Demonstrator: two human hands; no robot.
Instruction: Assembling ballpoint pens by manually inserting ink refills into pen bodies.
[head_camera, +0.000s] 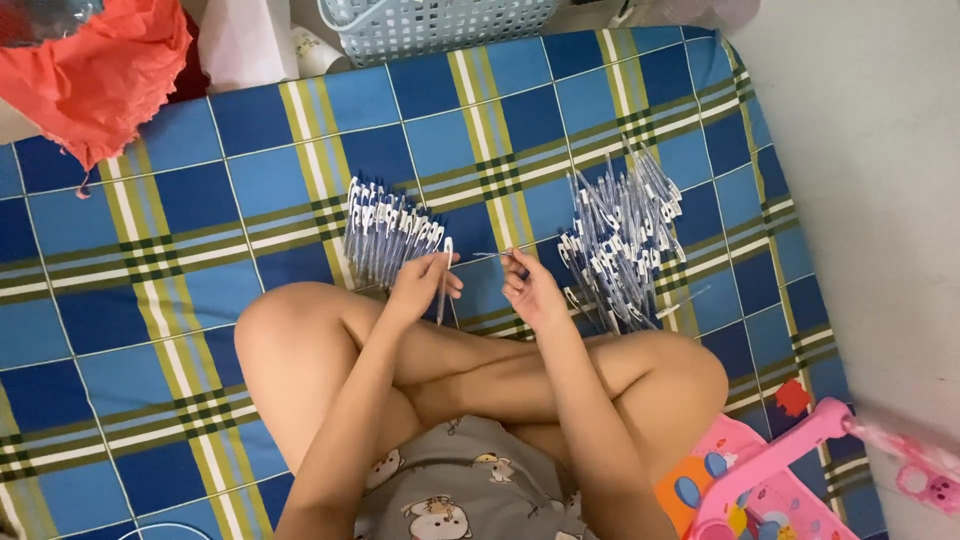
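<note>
I sit cross-legged on a blue, green and white checked mat (200, 200). My left hand (424, 280) holds a clear pen barrel (443, 285) upright by its white cap. My right hand (530, 288) pinches a thin pen refill (490, 256) that points toward the left hand. A neat row of finished pens with blue and white caps (388, 232) lies just beyond my left hand. A loose heap of clear pen barrels and parts (622, 240) lies to the right of my right hand.
A light blue plastic basket (440, 25) stands at the mat's far edge. An orange cloth (100, 70) lies at the top left. A pink toy (800, 470) sits at the lower right beside my knee. A pale floor (870, 200) runs along the right.
</note>
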